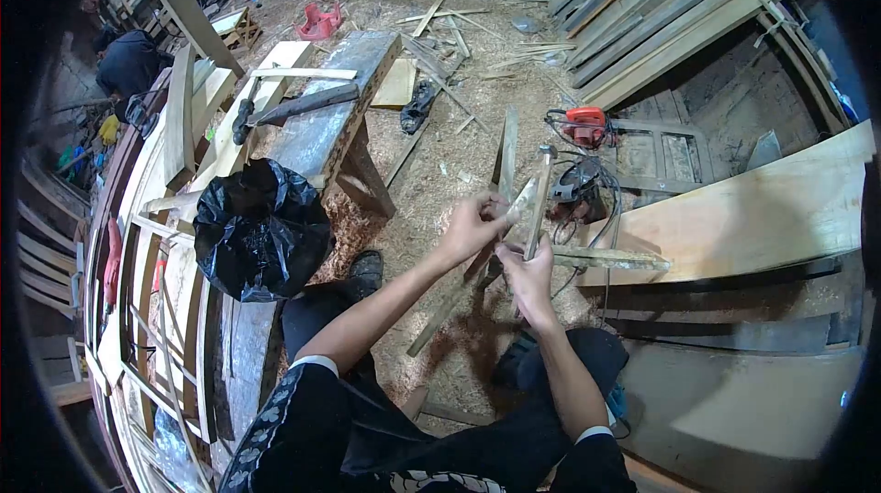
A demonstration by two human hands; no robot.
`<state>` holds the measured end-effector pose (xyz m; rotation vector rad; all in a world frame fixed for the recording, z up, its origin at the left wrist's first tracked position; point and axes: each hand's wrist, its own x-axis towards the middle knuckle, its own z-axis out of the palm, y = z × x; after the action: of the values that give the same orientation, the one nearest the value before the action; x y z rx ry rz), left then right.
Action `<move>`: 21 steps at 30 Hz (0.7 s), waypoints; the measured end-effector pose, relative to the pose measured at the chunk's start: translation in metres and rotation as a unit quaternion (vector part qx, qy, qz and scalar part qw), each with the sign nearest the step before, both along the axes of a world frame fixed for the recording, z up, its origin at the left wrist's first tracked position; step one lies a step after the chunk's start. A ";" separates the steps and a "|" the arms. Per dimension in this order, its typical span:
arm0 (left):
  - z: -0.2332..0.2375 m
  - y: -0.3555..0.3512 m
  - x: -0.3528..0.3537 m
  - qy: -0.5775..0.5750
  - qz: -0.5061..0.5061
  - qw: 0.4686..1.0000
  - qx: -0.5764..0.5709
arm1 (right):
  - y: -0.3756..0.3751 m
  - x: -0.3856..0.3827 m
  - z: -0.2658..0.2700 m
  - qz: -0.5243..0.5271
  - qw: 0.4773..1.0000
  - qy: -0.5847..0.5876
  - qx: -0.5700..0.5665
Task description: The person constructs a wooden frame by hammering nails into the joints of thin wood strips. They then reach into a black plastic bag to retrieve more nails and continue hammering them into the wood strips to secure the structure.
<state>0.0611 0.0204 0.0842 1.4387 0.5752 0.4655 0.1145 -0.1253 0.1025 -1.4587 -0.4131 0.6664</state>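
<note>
My right hand (pixel 529 274) is closed around the handle of a hammer (pixel 535 208), whose head points up and away from me. Beside it, my left hand (pixel 470 229) has its thumb and fingers pinched together against crossed wooden strips (pixel 439 317). Whatever is between those left fingertips is too small to make out. One strip (pixel 507 149) rises away from me, and another strip (pixel 615 259) reaches out to the right, with its near end by my right hand. The joint where they meet is partly hidden by my hands.
An open black plastic bag (pixel 262 240) sits left on stacked boards. Beyond it stands a wooden bench (pixel 321 130). A red power tool (pixel 585 126) and a corded tool (pixel 578 183) lie ahead right, near a wide plank (pixel 734 218). Another person (pixel 130 63) crouches far left. Shavings cover the floor.
</note>
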 end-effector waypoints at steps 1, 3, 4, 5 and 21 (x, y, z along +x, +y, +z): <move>0.002 -0.003 -0.001 0.012 -0.011 0.996 0.087 | -0.001 0.005 -0.010 0.004 1.000 -0.017 0.015; 0.013 -0.007 -0.004 0.051 -0.025 0.980 0.190 | -0.005 0.012 -0.016 0.012 0.999 -0.043 -0.019; 0.015 -0.006 -0.004 0.051 -0.026 0.980 0.192 | -0.006 0.014 -0.016 0.018 0.996 -0.069 -0.054; 0.016 -0.003 -0.004 0.066 -0.032 0.979 0.193 | -0.006 0.015 -0.016 0.017 0.996 -0.068 -0.053; -0.006 -0.002 -0.008 -0.050 0.003 0.981 -0.189 | -0.037 0.028 -0.028 0.032 0.958 -0.149 -0.242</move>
<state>0.0532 0.0188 0.0786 1.0463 0.5535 0.4052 0.1424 -0.1621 0.0747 -2.0320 -0.5587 0.6252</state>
